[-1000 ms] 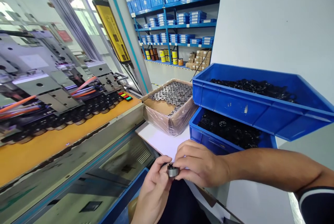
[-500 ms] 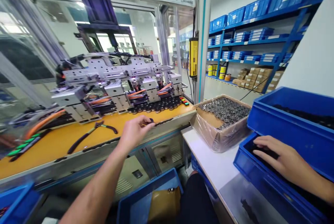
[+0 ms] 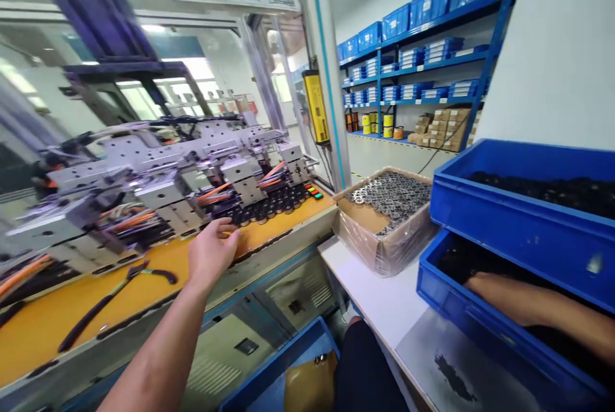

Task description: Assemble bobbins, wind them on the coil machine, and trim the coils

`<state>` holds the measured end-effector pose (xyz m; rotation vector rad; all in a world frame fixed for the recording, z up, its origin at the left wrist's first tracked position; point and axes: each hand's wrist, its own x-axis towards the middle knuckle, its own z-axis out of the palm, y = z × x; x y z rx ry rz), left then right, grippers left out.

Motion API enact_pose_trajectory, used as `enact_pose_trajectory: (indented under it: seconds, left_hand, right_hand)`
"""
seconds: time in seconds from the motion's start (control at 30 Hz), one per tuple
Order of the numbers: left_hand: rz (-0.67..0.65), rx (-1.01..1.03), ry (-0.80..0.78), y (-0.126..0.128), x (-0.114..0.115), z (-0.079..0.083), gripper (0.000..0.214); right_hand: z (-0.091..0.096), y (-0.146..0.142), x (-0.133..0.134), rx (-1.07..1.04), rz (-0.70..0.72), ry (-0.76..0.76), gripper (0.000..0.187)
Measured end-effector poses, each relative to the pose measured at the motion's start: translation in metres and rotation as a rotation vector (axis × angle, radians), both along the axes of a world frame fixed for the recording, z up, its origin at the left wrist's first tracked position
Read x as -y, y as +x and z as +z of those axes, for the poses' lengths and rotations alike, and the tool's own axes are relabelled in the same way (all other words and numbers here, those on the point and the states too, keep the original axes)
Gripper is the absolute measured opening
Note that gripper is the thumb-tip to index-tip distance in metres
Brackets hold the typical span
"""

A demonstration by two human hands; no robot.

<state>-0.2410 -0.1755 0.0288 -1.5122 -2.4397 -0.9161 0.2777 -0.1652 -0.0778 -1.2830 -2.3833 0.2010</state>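
Observation:
My left hand (image 3: pixel 214 248) is over the orange bench top (image 3: pixel 185 271), at the near left end of rows of small round black parts (image 3: pixel 269 207). Its thumb stands apart from the curled fingers, and I see nothing between them. My right hand (image 3: pixel 494 293) reaches into the lower blue bin (image 3: pixel 423 277), among dark parts (image 3: pixel 456 258). Its fingers are down in the bin and hidden, so what they hold does not show. A pair of cutting pliers (image 3: pixel 108 300) lies on the bench left of my left hand.
Behind the bench top stands a machine with metal blocks (image 3: pixel 177 207) and orange cables. A plastic-lined carton (image 3: pixel 384 252) of metallic parts sits on the white table (image 3: pixel 355 290). An upper blue bin (image 3: pixel 519 220) is stacked over the lower one. Below is a blue crate (image 3: pixel 269 367).
The view has swung right. My left hand has moved from the bench's front edge to the black parts; the dark piece at its fingertips no longer shows. My right hand has sunk deeper into the bin.

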Motion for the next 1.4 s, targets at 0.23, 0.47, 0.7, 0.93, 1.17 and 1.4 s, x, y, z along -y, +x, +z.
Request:
enact_pose_trajectory:
  seconds: [0.23,0.47,0.7,0.93,1.17,1.4]
  left_hand:
    - [-0.535,-0.172,-0.037,0.142,-0.077,-0.011,0.031]
    - [-0.603,-0.165,-0.267,0.223,-0.164,-0.035,0.033]
    - [-0.528,-0.046,-0.291,0.219,-0.192,-0.046,0.034]
    - [-0.747,0.209,-0.072,0.228,-0.112,-0.028,0.023]
    - [-1.003,0.821,0.33,0.219,0.064,-0.052,0.042]
    - [-0.985,1.111,0.315,0.202,0.106,-0.052,0.021]
  right_hand:
    - [0.05,0.004,-0.02,0.431,0.133,-0.527,0.016]
    - [0.046,-0.001,-0.02,0.529,0.027,-0.552,0.02]
    - [0.059,0.013,-0.022,0.591,-0.094,-0.556,0.028]
    - [0.064,0.012,-0.016,0.629,-0.084,-0.613,0.023]
    - [0.058,0.022,-0.013,0.627,-0.044,-0.552,0.022]
    - [0.096,-0.005,-0.005,0.443,-0.044,-0.169,0.009]
